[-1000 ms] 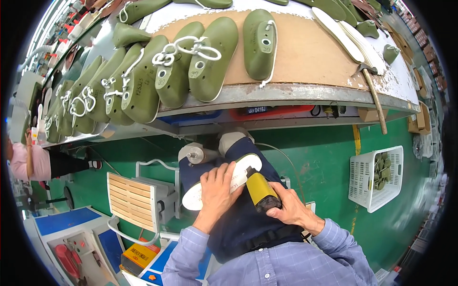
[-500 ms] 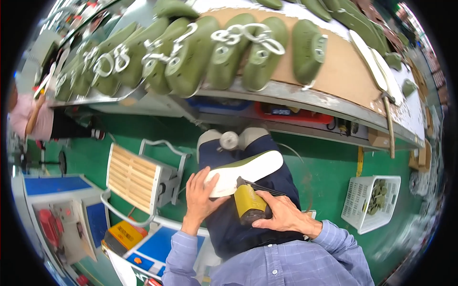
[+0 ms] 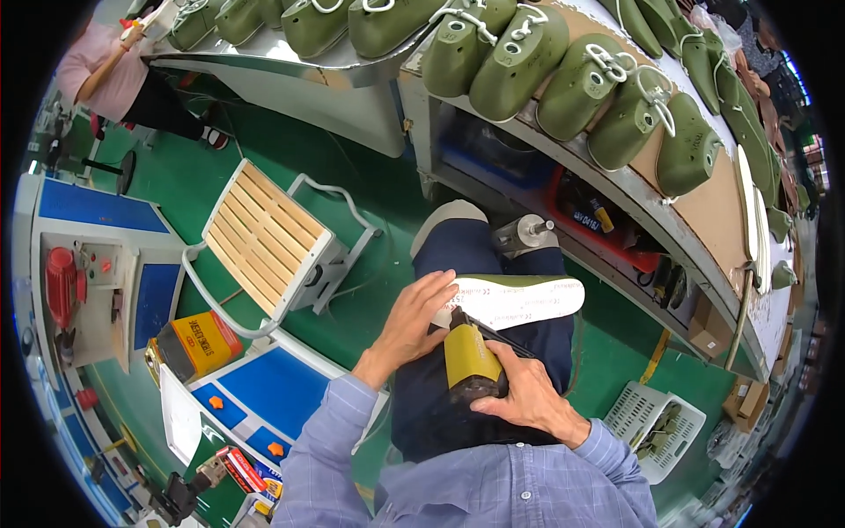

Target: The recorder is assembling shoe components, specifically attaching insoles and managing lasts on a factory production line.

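A green shoe last [image 3: 506, 279] lies across my lap, sole side up, with a white printed insole [image 3: 528, 304] over it. My left hand [image 3: 407, 326] grips its left end, fingers on top and thumb at the near side. In my right hand [image 3: 528, 392] is a yellow and black staple gun [image 3: 472, 359], its nose over the insole's left end beside my left fingers. Whether the nose touches the insole cannot be made out. Just beyond the last, between my knees, stands a metal cylinder with a short post [image 3: 525, 233].
Green lasts with white cords [image 3: 519, 62] line the workbench [image 3: 422, 114] ahead. A hammer [image 3: 741, 317] hangs over its right edge. A slatted seat [image 3: 268, 242] and a blue-topped cabinet [image 3: 282, 383] stand left. A white crate [image 3: 656, 431] sits right; a person [image 3: 106, 70] stands far left.
My view has swung left, so the bench and lasts sit further right. The held last has levelled out from its slant, and both hands keep their grip.
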A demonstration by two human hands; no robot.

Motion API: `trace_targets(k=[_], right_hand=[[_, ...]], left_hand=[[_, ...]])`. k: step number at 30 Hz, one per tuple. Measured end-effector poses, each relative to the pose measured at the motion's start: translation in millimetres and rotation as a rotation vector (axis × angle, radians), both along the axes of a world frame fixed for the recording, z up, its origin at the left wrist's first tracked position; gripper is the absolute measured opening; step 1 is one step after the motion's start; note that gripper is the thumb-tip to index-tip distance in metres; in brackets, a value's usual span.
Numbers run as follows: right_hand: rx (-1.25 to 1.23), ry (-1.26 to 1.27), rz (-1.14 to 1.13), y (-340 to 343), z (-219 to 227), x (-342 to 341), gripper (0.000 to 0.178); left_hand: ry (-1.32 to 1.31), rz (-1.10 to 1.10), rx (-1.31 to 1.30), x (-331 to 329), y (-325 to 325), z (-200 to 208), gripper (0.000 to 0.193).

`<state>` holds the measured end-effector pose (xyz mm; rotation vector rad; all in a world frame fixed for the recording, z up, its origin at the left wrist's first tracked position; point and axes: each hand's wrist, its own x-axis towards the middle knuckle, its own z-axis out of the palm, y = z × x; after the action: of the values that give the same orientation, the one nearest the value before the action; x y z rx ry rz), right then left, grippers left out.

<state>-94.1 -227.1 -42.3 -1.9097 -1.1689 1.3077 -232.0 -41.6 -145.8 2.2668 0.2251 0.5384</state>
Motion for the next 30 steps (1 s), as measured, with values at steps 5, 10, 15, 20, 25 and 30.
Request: trace_targets(k=[5,10,15,20,25,30], right_hand=[[-0.028,-0.048,0.017,-18,6,9,0.094],[-0.1,-0.214,0.147,-39,8,14,0.095],[-0.021,0.31,-0.636,-103,-62,26,0.087],[0.174,1.6,-0.843,-146,-58,59,0.104],[0.431,1.398,-0.748,-155,-4,53,0.081],[0.895,0.699,-1.064,-134,78,75,0.092]], left_hand=[[0.043,0.012,0.064,2,2,5,0.083],[0.166,0.074,0.283,35,-4,31,0.091],[0.219,0.118,0.306,48,-15,34,0.088],[-0.05,-0.123,0.513,35,-23,78,0.059],[-0.405,-0.282,0.729,90,-29,133,0.046],[-0.446,-0.108,0.38,136,-51,150,0.104]])
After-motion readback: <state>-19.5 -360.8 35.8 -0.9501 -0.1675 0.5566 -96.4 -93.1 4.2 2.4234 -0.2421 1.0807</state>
